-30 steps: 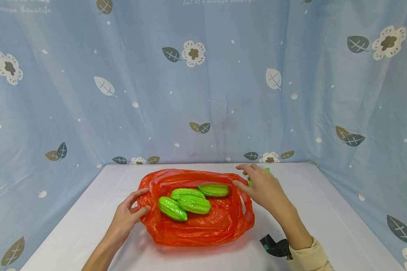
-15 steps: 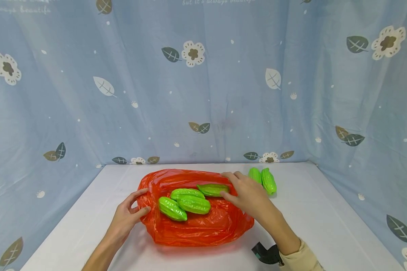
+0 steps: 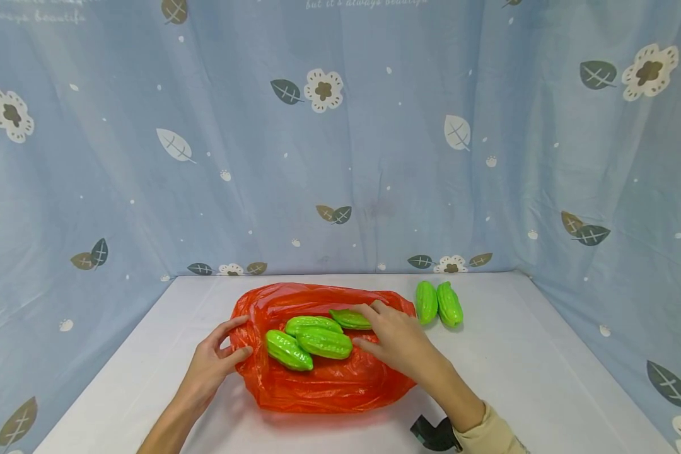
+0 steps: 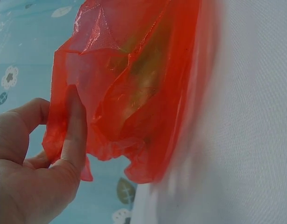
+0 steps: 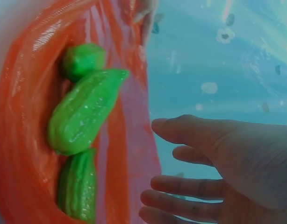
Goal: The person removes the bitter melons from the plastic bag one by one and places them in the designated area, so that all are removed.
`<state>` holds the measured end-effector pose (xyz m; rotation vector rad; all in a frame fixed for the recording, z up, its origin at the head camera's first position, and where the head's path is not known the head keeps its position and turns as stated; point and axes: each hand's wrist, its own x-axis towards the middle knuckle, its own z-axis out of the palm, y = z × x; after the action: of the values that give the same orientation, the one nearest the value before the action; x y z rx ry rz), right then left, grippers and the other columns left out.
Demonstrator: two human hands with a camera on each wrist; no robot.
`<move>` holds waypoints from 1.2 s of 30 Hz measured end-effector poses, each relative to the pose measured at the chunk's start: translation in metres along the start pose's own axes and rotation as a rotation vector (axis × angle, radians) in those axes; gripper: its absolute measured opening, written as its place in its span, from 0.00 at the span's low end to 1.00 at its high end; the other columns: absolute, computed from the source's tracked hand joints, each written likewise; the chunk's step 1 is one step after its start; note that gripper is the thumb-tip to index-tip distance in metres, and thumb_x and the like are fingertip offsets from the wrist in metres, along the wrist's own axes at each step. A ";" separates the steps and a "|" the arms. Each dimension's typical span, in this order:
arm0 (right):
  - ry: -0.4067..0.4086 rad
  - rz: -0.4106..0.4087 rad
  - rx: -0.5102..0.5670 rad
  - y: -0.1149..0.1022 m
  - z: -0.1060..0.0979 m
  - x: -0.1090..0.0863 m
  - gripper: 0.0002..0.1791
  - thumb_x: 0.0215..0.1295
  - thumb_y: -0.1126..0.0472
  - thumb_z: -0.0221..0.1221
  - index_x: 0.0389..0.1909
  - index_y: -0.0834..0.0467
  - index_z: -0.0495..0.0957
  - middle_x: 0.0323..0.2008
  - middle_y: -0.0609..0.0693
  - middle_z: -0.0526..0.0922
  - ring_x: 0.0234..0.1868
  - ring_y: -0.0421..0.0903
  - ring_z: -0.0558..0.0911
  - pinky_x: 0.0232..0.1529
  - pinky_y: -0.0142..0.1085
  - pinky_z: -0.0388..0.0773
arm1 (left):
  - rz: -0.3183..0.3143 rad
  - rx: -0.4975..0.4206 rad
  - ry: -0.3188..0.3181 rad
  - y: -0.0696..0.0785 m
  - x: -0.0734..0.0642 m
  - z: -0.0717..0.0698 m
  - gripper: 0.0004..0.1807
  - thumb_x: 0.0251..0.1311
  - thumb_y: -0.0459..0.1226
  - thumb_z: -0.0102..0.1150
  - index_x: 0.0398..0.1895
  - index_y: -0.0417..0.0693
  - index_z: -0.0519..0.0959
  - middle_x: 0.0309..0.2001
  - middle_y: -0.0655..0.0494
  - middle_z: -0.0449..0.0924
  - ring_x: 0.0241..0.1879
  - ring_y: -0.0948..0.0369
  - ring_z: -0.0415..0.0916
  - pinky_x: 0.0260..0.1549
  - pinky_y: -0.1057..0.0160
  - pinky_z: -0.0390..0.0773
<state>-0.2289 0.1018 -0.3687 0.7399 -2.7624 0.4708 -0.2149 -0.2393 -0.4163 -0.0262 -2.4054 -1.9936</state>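
Four gourds (image 3: 325, 342) in the bag (image 3: 323, 398), two more (image 3: 449, 304) on the table (image 3: 545, 378): part-way, by the looks! Left hand (image 3: 212, 356) pinches the bag's edge; right hand (image 3: 400, 337), fingers apart, holding nothing, hangs over the other end.

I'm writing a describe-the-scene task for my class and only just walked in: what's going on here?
A person's left hand holds one side of a red plastic bag lying open on a white table. Their right hand holds nothing; it hovers over the bag's other side, fingers apart, close to the rightmost of the four green gourds inside. Two more gourds lie side by side on the table, beyond the bag to the right.
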 end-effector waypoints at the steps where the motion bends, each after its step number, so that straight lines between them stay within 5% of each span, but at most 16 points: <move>1: -0.007 -0.003 -0.004 0.000 0.002 0.001 0.31 0.57 0.48 0.69 0.62 0.44 0.72 0.46 0.48 0.81 0.42 0.45 0.82 0.36 0.42 0.83 | -0.003 0.000 0.000 0.000 0.000 0.000 0.33 0.62 0.32 0.60 0.70 0.49 0.64 0.73 0.47 0.55 0.45 0.69 0.81 0.43 0.65 0.84; 13: -0.118 -0.047 0.028 -0.003 0.017 0.006 0.32 0.58 0.49 0.69 0.64 0.46 0.72 0.54 0.50 0.79 0.51 0.49 0.81 0.45 0.48 0.84 | -0.016 0.014 0.006 0.001 0.003 0.001 0.32 0.62 0.32 0.61 0.70 0.51 0.64 0.73 0.47 0.56 0.45 0.68 0.81 0.43 0.63 0.85; 36: -0.202 -0.104 -0.026 -0.016 0.038 0.035 0.31 0.57 0.49 0.69 0.62 0.44 0.71 0.58 0.51 0.77 0.53 0.49 0.81 0.51 0.47 0.82 | -0.010 0.006 -0.009 -0.001 0.002 -0.001 0.33 0.62 0.32 0.61 0.71 0.51 0.64 0.74 0.48 0.55 0.46 0.68 0.81 0.43 0.65 0.84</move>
<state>-0.2554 0.0596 -0.3886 0.9685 -2.8887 0.3568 -0.2166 -0.2403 -0.4175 -0.0234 -2.4209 -1.9950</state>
